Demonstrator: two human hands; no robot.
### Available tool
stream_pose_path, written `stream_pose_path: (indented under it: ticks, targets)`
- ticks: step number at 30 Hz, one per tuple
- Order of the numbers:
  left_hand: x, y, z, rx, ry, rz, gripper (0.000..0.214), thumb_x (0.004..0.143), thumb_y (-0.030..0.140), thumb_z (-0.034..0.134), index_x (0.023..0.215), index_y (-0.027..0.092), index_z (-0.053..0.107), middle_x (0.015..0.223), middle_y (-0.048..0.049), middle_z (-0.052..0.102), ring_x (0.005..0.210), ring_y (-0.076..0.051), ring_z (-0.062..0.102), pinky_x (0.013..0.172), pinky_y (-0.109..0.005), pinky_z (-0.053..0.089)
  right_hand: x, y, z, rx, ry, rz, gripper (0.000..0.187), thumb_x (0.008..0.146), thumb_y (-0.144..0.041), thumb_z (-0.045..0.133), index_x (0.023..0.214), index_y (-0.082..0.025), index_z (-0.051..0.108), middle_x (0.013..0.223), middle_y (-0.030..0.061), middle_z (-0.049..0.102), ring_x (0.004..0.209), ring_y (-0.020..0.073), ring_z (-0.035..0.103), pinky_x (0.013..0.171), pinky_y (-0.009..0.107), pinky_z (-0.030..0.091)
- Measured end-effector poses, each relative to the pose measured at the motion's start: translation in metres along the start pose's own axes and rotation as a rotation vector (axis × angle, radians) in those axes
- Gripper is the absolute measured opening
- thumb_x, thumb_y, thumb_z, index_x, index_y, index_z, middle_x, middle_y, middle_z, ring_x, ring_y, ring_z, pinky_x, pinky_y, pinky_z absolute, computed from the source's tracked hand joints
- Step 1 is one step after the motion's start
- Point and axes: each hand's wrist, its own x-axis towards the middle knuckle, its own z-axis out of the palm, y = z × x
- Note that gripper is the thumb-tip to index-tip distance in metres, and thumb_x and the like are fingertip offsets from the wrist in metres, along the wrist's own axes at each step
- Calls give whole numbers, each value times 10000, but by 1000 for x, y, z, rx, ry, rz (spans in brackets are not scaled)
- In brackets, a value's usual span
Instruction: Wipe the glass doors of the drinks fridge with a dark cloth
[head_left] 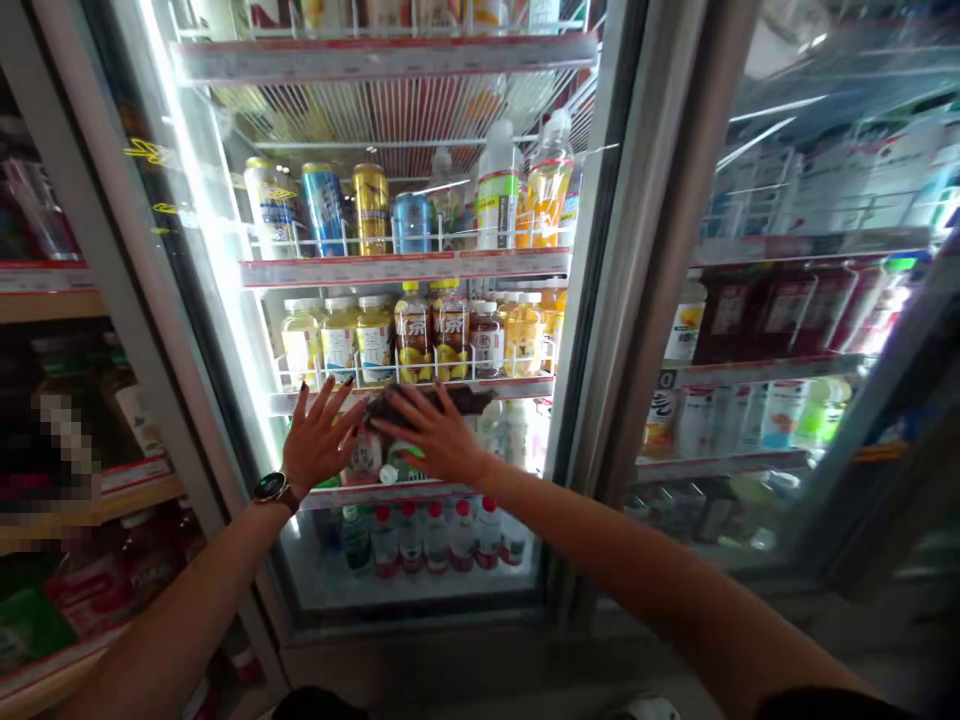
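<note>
A shop's drinks cooler (626, 260) fills the view, its white-lit shelves edged with red-and-white price strips. Nearest are the person's two bare forearms, reaching up to the cooler's middle shelves. A wristwatch (274, 490) with a dark face and brown strap sits on the left wrist.

The left hand (321, 438) is open, its fingers spread, with the fingertips just beside the dark packet (424, 402). I cannot tell whether they touch it. The right hand (433, 433) is also open, lying palm-down over the packet, with its fingers stretched across it and not curled around it. The packet rests along the front of a shelf in the cooler, under the right hand; its print is too dark and blurred to read.

Below the hands, on the cooler's lowest shelf, stand red-capped bottles (435, 538). Just above the packet is a row of yellow-capped juice bottles (339, 340). Higher still are cans (324, 210) and tall plastic bottles (549, 180). Left of the cooler, wooden shelves (90, 500) hold more bottles. To its right, a second cooler door (772, 330) shows dark-red bottles behind reflecting glass.
</note>
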Motion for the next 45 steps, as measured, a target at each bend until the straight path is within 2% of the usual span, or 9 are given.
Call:
stream_pose_path:
  ticks: [6, 11, 15, 21, 25, 31, 35, 41, 45]
  targets:
    - [2, 0, -3, -13, 16, 16, 723, 997, 273, 498, 1661, 305, 213, 1691, -64, 314, 1610, -279, 181, 1337, -577, 114, -60, -18, 37, 26, -120, -448, 642, 879, -207, 666, 1496, -326, 534, 1645, 23, 460, 1533, 236, 412, 1262, 505, 347]
    - [0, 0, -2, -28, 9, 14, 736, 985, 291, 543, 1653, 334, 237, 1700, -54, 294, 1610, -304, 176, 1333, -602, 104, 26, 66, -38, -54, 102, 85, 837, 950, -177, 586, 1648, -429, 199, 1749, 19, 231, 1620, 310, 210, 1293, 688, 152]
    - [-1, 0, 0, -13, 4, 18, 764, 987, 301, 553, 1663, 324, 198, 1697, -63, 302, 1608, -311, 183, 1330, -607, 122, 54, 62, -46, -16, 271, 364, 858, 974, -192, 545, 1662, -439, 95, 1771, 26, 126, 1631, 358, 134, 1275, 735, 117]
    - [1, 1, -3, -18, 46, 33, 780, 979, 273, 569, 1663, 296, 196, 1671, -85, 363, 1605, -292, 198, 1332, -585, 136, -38, -39, 42, 23, -55, -222, 720, 893, -184, 613, 1578, -306, 428, 1688, 58, 386, 1584, 263, 317, 1290, 543, 274]
    - [3, 3, -5, -11, 58, 42, 750, 970, 258, 578, 1648, 289, 259, 1666, -99, 371, 1608, -291, 193, 1332, -582, 132, -53, -23, 44, 13, -165, -557, 782, 811, -142, 663, 1543, -334, 468, 1639, 18, 471, 1538, 222, 402, 1281, 475, 307]
    - [0, 2, -2, -15, 68, 50, 743, 964, 258, 572, 1644, 294, 275, 1679, -89, 349, 1600, -316, 226, 1319, -605, 171, 43, 106, -64, -95, 128, 47, 852, 952, -197, 593, 1653, -428, 169, 1758, 1, 197, 1621, 312, 200, 1298, 668, 159]
    - [-1, 1, -2, -25, 76, 46, 744, 966, 253, 562, 1646, 307, 265, 1681, -77, 343, 1594, -312, 244, 1315, -604, 194, 62, 104, -73, -89, 307, 364, 847, 989, -203, 517, 1663, -438, 62, 1775, -3, 94, 1626, 373, 143, 1274, 732, 118]
    - [1, 2, -5, -1, 74, 36, 756, 964, 247, 585, 1644, 322, 263, 1678, -80, 349, 1596, -297, 231, 1322, -590, 186, -30, -10, 21, 9, -46, -176, 711, 923, -201, 598, 1594, -318, 395, 1712, 49, 334, 1598, 278, 283, 1303, 585, 230]
    - [1, 2, -5, -9, 71, 43, 759, 961, 252, 591, 1643, 318, 265, 1677, -78, 353, 1604, -285, 210, 1328, -584, 170, -59, 12, 17, 25, -117, -420, 684, 892, -161, 612, 1541, -332, 480, 1660, 9, 437, 1547, 230, 394, 1292, 492, 303]
